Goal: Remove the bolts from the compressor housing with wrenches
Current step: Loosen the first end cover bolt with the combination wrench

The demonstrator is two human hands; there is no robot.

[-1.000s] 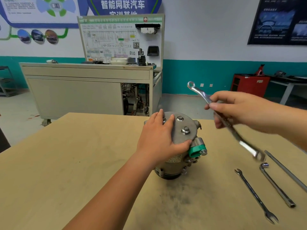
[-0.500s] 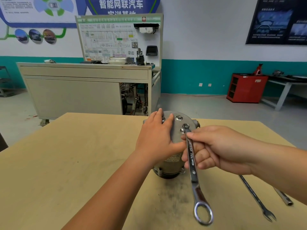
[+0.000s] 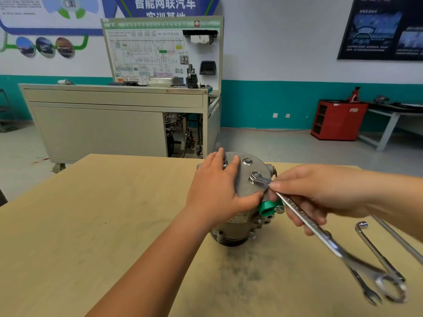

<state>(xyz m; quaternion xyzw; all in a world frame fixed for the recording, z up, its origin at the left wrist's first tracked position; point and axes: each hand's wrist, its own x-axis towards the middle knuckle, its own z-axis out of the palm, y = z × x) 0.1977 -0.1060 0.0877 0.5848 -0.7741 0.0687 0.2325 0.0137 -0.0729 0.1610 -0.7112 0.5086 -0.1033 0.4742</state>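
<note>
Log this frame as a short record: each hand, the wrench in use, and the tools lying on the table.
left hand: rests flat on top of the compressor housing
right hand: grips the wrench by its shaft
wrench: open end around a bolt on the housing's top; ring end toward the person
second bolt: in place, farther back
table: L-shaped socket wrench and spare open-end wrench lie at right

The left hand [image 3: 217, 193] hides much of the top of the compressor housing [image 3: 245, 179] and half of one bolt [image 3: 225, 162], the right hand [image 3: 320, 193] covers part of the wrench [image 3: 304, 216], whose ring end is blurred, the label [image 3: 238, 218] is too small to read, and a long rod [image 3: 398, 239] is cut by the right edge.
</note>
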